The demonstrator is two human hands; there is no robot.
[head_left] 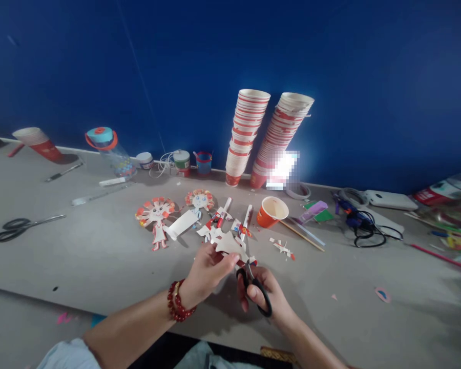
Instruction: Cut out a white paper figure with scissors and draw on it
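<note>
Pinched between the thumb and fingers of my left hand (pixel 207 271) is a white cut paper piece (pixel 230 243) with jagged points. My right hand (pixel 271 292) has its thumb and fingers in the black handles of a pair of scissors (pixel 263 297), whose blades meet the paper's lower right edge. Just beyond lie paper scraps (pixel 207 230), two white-and-red markers (pixel 225 210) and an orange paper cup (pixel 272 211). Left of these, two paper dolls lie flat: one with a red dress outline (pixel 159 225), one with a blue face (pixel 200 201). A curved white paper piece (pixel 184 224) lies beside them.
Two tall stacks of paper cups (pixel 248 136) lean near the blue wall. Another pair of scissors (pixel 26 224) lies at left, near a clear bottle (pixel 113 154). On the right are a wooden stick (pixel 303 236), a blue glue gun (pixel 355 218) with coiled cord, and a pink stick (pixel 441 256).
</note>
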